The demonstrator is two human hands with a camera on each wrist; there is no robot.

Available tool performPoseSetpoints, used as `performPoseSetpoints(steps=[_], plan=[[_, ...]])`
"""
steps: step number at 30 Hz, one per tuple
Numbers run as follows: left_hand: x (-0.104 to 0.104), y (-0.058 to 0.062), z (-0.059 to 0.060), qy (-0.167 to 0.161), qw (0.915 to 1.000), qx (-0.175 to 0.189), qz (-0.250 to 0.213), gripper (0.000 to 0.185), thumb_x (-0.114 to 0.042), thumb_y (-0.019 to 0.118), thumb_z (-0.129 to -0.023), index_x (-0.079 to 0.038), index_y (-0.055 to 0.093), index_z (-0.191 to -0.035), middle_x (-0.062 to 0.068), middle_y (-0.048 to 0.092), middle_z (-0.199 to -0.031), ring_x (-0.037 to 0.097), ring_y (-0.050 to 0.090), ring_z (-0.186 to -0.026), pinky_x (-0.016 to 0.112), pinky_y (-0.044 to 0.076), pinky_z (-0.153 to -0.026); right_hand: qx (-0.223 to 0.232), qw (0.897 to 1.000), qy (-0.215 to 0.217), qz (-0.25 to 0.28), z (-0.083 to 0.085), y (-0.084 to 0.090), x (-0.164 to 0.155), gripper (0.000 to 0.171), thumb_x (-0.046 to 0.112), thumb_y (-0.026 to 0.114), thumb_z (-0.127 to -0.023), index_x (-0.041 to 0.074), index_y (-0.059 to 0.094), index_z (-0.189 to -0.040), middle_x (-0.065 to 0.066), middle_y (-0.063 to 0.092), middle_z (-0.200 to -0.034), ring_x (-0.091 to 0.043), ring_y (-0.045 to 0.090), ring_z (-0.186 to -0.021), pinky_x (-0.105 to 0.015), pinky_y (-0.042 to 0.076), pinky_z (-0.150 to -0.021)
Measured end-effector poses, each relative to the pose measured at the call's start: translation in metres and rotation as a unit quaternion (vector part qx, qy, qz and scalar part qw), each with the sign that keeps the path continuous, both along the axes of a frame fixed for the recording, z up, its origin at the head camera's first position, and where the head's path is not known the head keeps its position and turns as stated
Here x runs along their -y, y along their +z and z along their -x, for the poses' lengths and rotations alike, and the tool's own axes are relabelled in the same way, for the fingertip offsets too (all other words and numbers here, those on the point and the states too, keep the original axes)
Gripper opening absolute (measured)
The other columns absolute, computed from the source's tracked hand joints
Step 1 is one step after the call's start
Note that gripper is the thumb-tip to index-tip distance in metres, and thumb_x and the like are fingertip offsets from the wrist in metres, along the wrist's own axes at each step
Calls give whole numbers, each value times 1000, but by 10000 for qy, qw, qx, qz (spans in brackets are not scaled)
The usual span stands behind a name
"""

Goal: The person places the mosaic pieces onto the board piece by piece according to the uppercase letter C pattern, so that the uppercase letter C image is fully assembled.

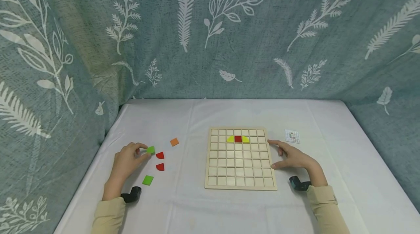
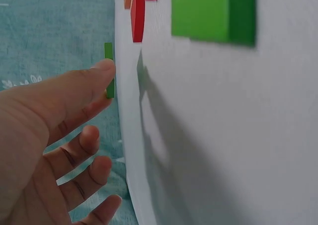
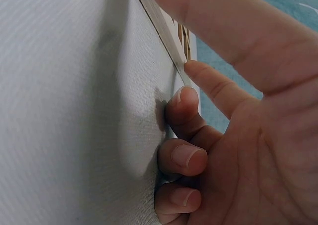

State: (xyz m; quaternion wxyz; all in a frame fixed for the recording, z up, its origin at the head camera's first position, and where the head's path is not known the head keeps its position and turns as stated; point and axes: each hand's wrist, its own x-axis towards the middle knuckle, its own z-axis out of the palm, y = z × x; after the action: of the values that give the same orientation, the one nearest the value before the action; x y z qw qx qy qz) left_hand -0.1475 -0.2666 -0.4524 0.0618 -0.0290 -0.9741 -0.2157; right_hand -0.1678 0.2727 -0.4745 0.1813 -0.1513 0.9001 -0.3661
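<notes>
While the left hand (image 1: 126, 161) pinches a small flat green square tile (image 1: 150, 149) betw. thumb & forefinger, just above the bench (image 1: 197, 208), other fingers hang loose. Right hand (image 1: 292, 157) rests w/ thumb & forefinger spread, touching the right edge of the pale wooden grid board (image 1: 240, 181); remaining fingers curl on the white cloth. Near the tile: two red quarter-round pcs (image 1: 160, 155), another green square (image 1: 148, 180), orange square (image 1: 174, 141).
</notes>
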Motion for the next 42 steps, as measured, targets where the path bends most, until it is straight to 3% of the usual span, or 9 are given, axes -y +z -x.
performPoseSetpoints(steps=[12,24,36,42], plan=[[-18,-3,1,-288,9993,-217,17,27,-21,73,-78,-7,68,-101,2,49,-71,17,41,-62,31,31,-58,-40,10000,-2,-56,-1,-3,0,90,33,81,-67,8,37,-141,-4,37,-85,-17,32,-72,-26,28,-62],[-41,-3,5,-504,9982,-315,66,28,-23,76,-75,-8,69,-98,1,50,-69,15,40,-60,34,34,-60,-54,9999,13,-112,1,-5,-1,91,35,81,-67,8,37,-141,-3,38,-85,-16,33,-72,-26,29,-62],[-73,-2,18,-940,9941,-540,55,27,-24,78,-74,-9,70,-94,1,54,-69,13,42,-59,32,36,-58,-36,9999,-33,-104,1,-5,-1,91,35,81,-66,9,37,-141,-4,38,-85,-17,33,-73,-27,29,-62],[-86,-4,22,-1044,9932,-504,113,26,-24,78,-73,-12,71,-95,0,56,-71,13,47,-63,38,42,-64,-44,9999,-22,-110,1,-5,-1,91,36,81,-66,9,37,-141,-4,38,-85,-17,33,-72,-27,29,-62]])
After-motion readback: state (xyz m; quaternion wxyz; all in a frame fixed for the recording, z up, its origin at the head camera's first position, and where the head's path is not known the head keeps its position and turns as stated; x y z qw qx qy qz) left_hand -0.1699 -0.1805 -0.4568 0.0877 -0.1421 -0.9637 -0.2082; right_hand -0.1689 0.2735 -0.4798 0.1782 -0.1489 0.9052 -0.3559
